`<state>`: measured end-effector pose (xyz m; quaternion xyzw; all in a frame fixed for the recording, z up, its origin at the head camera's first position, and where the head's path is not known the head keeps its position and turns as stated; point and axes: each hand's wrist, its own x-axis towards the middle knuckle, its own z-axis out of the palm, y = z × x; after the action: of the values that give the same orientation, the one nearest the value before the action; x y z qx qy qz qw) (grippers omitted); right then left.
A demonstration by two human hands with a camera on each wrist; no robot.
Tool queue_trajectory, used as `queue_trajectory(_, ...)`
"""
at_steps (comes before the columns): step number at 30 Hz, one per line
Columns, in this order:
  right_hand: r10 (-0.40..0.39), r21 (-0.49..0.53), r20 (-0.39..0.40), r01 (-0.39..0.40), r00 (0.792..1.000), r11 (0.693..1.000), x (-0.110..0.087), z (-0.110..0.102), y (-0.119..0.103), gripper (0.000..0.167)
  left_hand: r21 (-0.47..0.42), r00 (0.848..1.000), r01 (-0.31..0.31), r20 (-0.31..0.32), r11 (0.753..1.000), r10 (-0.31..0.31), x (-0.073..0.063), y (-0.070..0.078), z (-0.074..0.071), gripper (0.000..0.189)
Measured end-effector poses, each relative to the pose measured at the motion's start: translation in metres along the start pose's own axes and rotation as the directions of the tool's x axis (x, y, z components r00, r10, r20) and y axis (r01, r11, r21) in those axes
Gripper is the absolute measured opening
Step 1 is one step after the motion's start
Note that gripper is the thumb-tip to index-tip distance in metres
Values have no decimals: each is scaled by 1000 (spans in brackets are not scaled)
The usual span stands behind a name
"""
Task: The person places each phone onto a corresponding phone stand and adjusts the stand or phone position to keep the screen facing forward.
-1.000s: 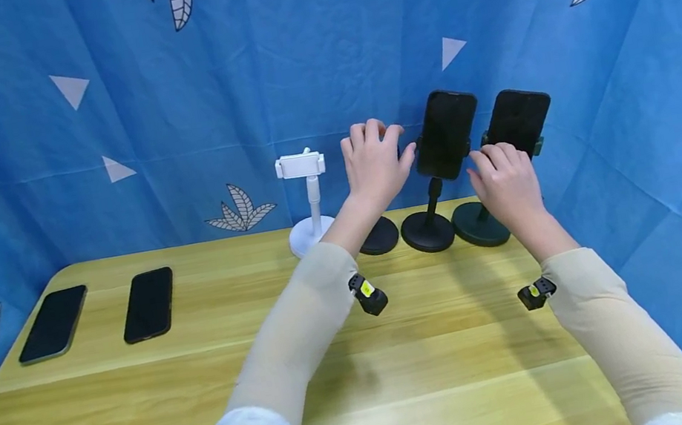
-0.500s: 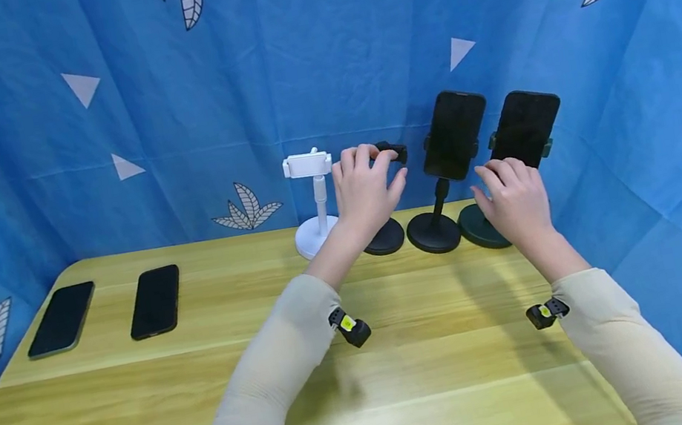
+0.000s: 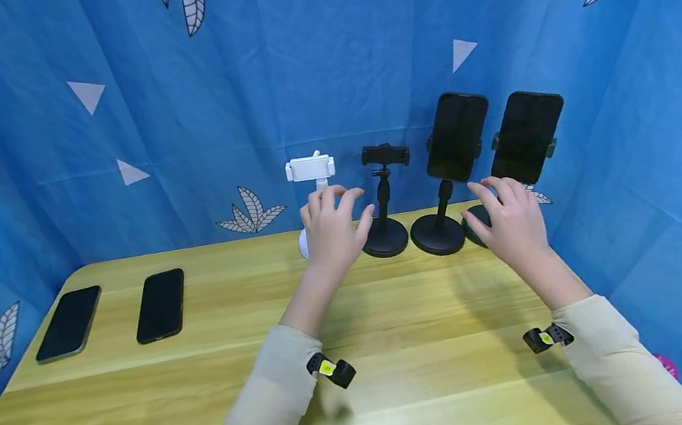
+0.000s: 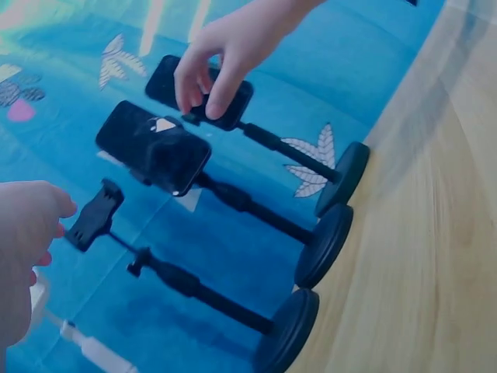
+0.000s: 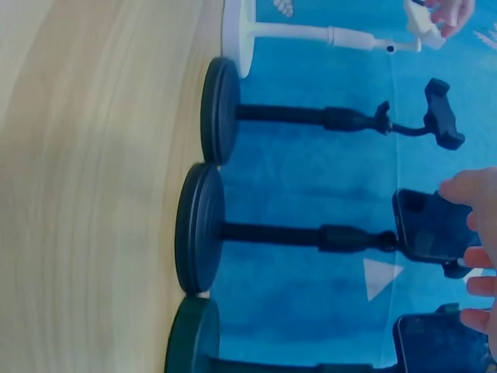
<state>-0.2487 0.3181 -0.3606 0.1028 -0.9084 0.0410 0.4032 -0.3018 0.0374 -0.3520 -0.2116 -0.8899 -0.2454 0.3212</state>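
Observation:
My left hand [image 3: 334, 235], fingers loosely bent and holding nothing, is in front of the white phone stand [image 3: 309, 168] and hides most of its post. Just right of that hand stands a black phone stand [image 3: 382, 194] with an unoccupied clamp. Another black stand [image 3: 438, 234] carries a dark phone [image 3: 458, 136], tilted. At the row's right end, a dark green stand [image 4: 346, 177] bears a second phone [image 3: 528, 136]. My right hand [image 3: 511, 220] hovers before this one, nothing in its fingers, covering much of the stand's base and post in the head view.
Two dark phones lie flat at the table's left: one [image 3: 69, 323] near the left edge, the other [image 3: 160, 305] beside it. A blue patterned curtain [image 3: 342, 54] hangs behind the wooden table [image 3: 144, 411]. Each wrist wears a small black camera.
My left hand has moved left and down from the unoccupied black stand, now in full view, to the white one. My right hand has drawn slightly down from the phone on the green stand.

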Motion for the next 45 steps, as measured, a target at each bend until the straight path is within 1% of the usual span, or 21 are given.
queue_trajectory(4,24,48,-1,-24,1000,999,-7,5,-7,50,-64,998,64,-17,996,-65,-16,-16,-4,33)
queue_trajectory(6,36,75,-4,-35,999,997,-10,7,-11,51,-77,994,101,-31,992,-103,-21,-23,-8,33)
queue_trajectory(9,52,101,1,-51,999,994,-11,11,-17,52,-91,986,155,-54,984,-160,-26,-34,-16,33)
queue_trajectory(12,73,114,8,-74,997,991,-9,13,-23,53,-118,974,207,-64,971,-215,-26,-45,-27,34)
queue_trajectory(16,105,143,3,-104,994,984,-6,18,-31,54,-156,954,279,-67,948,-292,-25,-58,-42,35)
queue_trajectory(19,110,173,-12,-106,994,979,-4,23,-38,54,-170,935,325,-88,930,-343,-25,-70,-52,35)
queue_trajectory(25,114,207,-43,-102,993,973,2,34,-50,54,-212,899,375,-154,903,-410,-26,-91,-66,35)
queue_trajectory(28,129,228,-50,-114,990,967,6,39,-56,53,-229,881,399,-172,888,-440,-27,-102,-72,36)
queue_trajectory(32,142,252,-57,-124,988,960,12,44,-65,53,-253,851,441,-188,861,-491,-29,-117,-81,37)
queue_trajectory(36,161,264,-60,-140,985,954,18,46,-72,54,-262,807,498,-208,826,-553,-33,-134,-90,40)
queue_trajectory(40,167,280,-63,-143,984,949,24,49,-77,53,-258,764,546,-235,797,-601,-41,-150,-96,43)
queue_trajectory(42,162,289,-73,-134,984,948,27,52,-78,52,-264,745,570,-235,778,-625,-44,-157,-99,44)
queue_trajectory(45,153,304,-94,-118,984,945,33,56,-79,50,-274,717,607,-216,746,-663,-49,-164,-100,47)
